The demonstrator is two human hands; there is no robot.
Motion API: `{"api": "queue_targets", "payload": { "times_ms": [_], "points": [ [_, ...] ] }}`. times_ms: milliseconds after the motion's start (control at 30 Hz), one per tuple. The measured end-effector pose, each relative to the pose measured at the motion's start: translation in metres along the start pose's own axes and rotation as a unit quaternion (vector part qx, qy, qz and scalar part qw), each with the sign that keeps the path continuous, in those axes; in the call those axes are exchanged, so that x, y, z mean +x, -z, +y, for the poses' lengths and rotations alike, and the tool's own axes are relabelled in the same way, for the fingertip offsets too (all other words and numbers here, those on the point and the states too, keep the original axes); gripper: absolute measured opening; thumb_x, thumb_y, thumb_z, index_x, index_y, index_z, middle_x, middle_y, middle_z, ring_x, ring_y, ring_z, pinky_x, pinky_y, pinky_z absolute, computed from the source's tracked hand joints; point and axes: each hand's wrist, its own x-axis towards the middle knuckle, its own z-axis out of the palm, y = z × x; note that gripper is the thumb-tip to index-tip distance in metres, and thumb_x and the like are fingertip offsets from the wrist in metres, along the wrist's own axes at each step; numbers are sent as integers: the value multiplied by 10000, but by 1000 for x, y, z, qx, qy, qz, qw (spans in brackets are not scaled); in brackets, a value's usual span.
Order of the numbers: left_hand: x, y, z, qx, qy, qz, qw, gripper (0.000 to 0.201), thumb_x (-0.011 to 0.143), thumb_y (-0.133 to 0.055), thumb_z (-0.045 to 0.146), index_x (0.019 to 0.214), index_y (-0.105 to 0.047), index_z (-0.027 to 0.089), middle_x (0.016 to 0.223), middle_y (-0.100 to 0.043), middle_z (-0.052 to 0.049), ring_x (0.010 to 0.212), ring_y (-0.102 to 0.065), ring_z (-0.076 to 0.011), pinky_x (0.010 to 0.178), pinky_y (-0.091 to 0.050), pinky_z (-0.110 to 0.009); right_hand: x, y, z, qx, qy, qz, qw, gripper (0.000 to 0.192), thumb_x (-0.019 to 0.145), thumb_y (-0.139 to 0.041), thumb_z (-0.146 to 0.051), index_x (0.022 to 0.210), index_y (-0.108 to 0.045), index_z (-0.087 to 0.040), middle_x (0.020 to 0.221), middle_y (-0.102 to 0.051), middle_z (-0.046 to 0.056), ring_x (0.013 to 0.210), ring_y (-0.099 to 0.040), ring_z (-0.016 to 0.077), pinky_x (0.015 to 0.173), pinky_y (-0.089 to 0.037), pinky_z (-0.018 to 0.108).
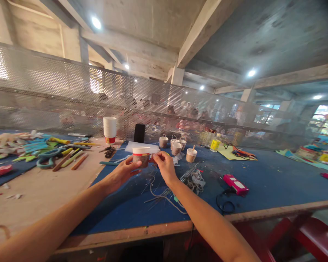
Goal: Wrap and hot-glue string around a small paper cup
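Above the blue bench (262, 182), a paper cup (141, 155) is pinched between both hands: the left hand (123, 171) grips its side, the right hand (165, 163) pinches its rim. Cord (164, 194) lies beneath; finished cups (177, 145) stand behind.

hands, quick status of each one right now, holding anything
Left hand: closed around the side of the paper cup, holding it above the blue table.
Right hand: fingers pinched at the cup's right edge; what they pinch cannot be told.
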Motion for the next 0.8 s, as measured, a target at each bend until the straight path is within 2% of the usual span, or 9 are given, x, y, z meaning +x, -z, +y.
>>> {"api": "queue_targets", "payload": {
  "times_ms": [167, 467, 800],
  "points": [
    [3, 0, -4, -6, -5, 17, 1000, 539, 753, -787, 462, 1245, -705, 260, 1384, -663, -133, 1328, -544, -378, 1018, -462, -464, 0, 0, 0, -5, -1, 1, 1000, 255, 845, -611, -434, 698, -574, -229, 639, -562, -34, 629, -521, 161, 646, -435, 273],
    [1, 2, -2, -2, -2, -1, 1000, 516, 776, -780, 443, 1251, -701, 257, 1393, -655, -138, 1321, -554, -355, 1007, -467, -437, 1, 1, -1, -14, -7, 4, 1000, 238, 813, -608, -420, 683, -566, -225, 633, -551, -31, 617, -506, 155, 616, -414, 265],
    [7, 4, -10, -15, 2, 6, 1000, 556, 744, -797, 439, 1248, -689, 229, 1362, -669, -150, 1286, -574, -357, 978, -465, -436, 2, 0, -1, -9, -17, 4, 1000, 217, 795, -609, -394, 665, -572, -225, 629, -563, -32, 621, -524, 158, 625, -431, 267]
  ]
}}
